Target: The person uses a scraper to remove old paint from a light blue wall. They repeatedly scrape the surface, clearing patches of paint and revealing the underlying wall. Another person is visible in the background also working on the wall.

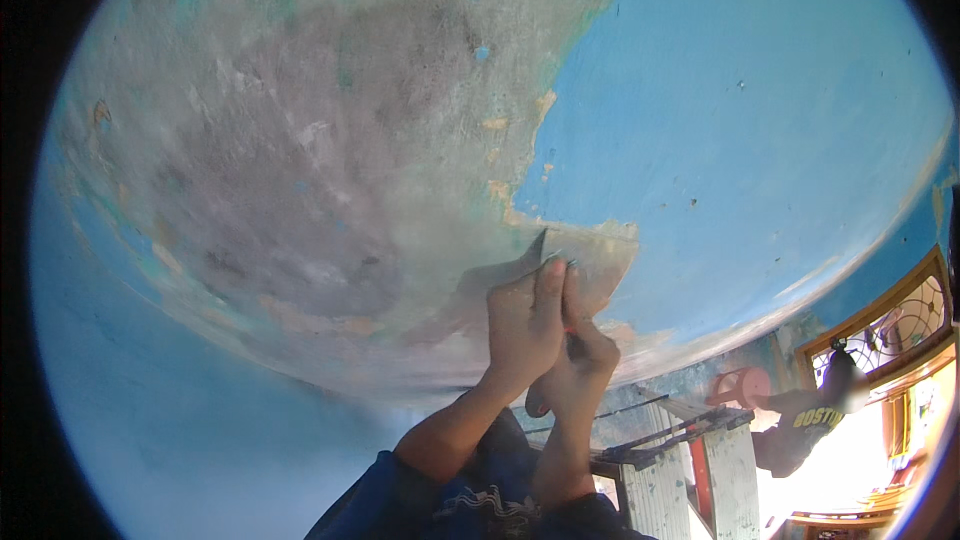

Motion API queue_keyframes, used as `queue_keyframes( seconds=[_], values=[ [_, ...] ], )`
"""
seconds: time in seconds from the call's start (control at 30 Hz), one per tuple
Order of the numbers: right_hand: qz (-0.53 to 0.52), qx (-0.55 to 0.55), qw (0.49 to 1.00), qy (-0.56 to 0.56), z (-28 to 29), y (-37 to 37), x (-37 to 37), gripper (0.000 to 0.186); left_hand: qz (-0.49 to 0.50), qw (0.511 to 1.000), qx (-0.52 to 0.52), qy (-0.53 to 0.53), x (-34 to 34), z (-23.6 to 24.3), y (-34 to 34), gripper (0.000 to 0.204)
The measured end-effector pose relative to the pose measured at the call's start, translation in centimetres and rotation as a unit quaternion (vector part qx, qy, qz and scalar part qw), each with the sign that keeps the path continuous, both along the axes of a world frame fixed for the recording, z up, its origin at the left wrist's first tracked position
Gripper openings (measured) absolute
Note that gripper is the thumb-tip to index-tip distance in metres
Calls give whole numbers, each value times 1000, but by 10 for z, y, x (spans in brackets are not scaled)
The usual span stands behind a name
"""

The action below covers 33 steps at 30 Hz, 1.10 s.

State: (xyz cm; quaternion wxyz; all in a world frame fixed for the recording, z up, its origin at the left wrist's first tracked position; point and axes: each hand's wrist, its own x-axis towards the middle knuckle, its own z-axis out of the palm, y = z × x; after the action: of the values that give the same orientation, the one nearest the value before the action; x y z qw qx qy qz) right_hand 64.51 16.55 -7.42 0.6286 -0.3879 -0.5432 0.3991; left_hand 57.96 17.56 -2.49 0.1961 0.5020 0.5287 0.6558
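Note:
Both of my hands are raised to a ceiling of chipped blue paint [730, 140] and grey bared plaster [300, 140]. They share one scraper [592, 258], whose wide, pale blade lies against the boundary between paint and plaster. My right hand [584, 355] is wrapped round its handle, mostly hidden by the fingers; what looks like the dark handle end shows below. My left hand [525, 320] is closed beside it, thumb and fingers pressed at the base of the blade. A shadow falls on the plaster left of the blade.
Below right stand white, paint-spotted boards [735, 475] under a dark frame [680, 435]. Farther right is another person in a dark shirt [800, 425], near a pink bucket [740, 386]. A wood-framed patterned window [890, 325] sits above a bright opening at the far right.

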Motion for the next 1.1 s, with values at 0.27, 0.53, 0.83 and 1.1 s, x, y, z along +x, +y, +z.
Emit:
queue_keyframes(
  seconds=[0.27, 0.53, 0.83, 1.1],
  values=[
    [48, -30, 998, 1, 13, -4, 0, 52, 9, 1000, 2, 10, -6, 5, -4, 53],
    [13, 53, 998, -9, -10, 2, -7, 57, 29, 999, 25, -7, -7, -10, 0, 54],
    [77, 39, 996, -20, -1, -15, -10, 68, 75, 996, 13, 44, -21, -2, -10, 45],
    [104, -29, 992, -65, 21, -18, 9, 65, 41, 996, 14, 75, -20, 9, -8, 52]
  ],
)
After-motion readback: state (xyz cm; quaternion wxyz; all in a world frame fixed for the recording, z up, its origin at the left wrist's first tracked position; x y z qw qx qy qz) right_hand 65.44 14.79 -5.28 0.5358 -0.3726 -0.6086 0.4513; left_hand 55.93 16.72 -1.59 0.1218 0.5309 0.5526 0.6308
